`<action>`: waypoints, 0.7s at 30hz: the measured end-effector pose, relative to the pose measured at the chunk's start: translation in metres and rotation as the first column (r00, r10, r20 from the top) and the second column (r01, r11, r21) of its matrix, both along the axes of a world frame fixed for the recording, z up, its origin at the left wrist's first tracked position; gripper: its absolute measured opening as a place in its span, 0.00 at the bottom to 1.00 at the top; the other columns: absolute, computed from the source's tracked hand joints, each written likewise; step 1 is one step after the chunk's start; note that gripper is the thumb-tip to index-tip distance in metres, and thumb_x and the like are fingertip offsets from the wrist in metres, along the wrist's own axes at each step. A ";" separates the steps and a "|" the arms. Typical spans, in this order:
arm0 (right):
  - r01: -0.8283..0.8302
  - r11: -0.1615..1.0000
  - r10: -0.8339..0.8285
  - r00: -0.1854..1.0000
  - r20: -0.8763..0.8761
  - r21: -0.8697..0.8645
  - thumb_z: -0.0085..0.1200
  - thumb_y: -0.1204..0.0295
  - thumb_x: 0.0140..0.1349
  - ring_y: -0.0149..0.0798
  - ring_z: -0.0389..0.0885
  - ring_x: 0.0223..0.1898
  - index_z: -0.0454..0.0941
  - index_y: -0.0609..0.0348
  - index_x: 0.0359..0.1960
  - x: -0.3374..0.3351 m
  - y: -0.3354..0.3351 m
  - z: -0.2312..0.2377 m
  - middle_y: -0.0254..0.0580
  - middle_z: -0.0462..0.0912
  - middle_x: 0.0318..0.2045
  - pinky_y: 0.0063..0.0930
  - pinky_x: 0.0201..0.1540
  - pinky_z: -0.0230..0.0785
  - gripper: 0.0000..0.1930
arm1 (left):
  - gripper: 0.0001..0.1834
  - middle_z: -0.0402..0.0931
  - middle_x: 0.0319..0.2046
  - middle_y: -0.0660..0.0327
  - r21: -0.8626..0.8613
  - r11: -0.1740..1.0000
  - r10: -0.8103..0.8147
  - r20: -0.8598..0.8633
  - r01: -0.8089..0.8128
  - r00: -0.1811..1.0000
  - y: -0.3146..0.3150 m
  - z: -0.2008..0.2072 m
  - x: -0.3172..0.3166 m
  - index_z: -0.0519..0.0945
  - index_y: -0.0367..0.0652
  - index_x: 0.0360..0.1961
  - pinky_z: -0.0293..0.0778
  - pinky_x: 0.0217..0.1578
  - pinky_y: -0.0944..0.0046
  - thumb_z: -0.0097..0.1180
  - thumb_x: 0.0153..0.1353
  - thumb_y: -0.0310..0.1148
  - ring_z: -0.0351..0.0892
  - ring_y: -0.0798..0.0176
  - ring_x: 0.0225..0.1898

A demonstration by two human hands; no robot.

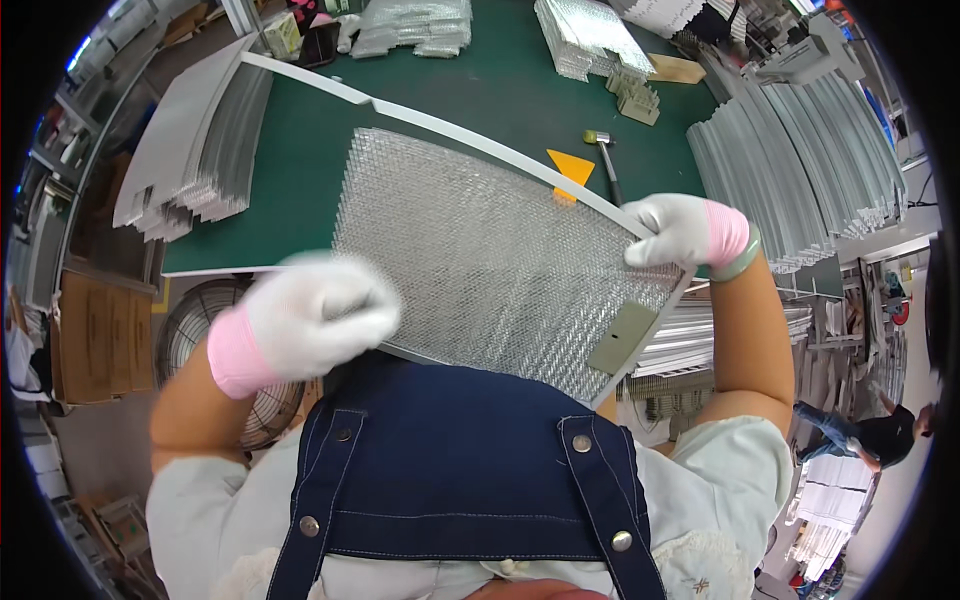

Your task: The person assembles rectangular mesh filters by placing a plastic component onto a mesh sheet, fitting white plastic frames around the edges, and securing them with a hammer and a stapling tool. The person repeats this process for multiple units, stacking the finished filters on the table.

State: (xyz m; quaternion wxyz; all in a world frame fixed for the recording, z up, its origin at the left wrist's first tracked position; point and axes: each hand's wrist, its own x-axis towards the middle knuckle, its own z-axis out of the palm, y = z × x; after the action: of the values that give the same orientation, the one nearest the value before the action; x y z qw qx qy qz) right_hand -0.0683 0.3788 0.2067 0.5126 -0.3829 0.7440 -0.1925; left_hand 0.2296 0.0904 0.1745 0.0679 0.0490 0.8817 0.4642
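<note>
Right hand (680, 232) grips the mesh filter panel (500, 255) at its far frame edge. Left hand (320, 315) — gloved, blurred — closed on the near corner, above the green table (300, 170).

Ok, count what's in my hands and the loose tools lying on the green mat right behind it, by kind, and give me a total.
Mesh filter panel, gripped by the left hand and the right hand: 1
Hammer on the green mat: 1
Yellow triangular piece: 1
Total: 3
</note>
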 end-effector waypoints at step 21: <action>0.085 0.990 -0.117 0.942 -0.313 -0.116 0.59 0.64 0.65 0.30 0.73 0.28 0.81 0.66 0.38 0.049 -0.012 0.025 0.38 0.76 0.24 0.30 0.34 0.68 0.14 | 0.23 0.82 0.35 0.53 -0.541 0.699 -0.406 0.238 0.468 0.882 0.077 0.061 -0.173 0.79 0.38 0.51 0.76 0.44 0.54 0.57 0.68 0.48 0.83 0.53 0.40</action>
State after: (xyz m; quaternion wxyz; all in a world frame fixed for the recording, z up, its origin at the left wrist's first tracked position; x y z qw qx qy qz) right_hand -0.0194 0.3671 0.2318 0.3551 -0.3957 0.8251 -0.1913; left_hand 0.0567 0.1674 0.2360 0.2321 0.2101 0.9389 0.1431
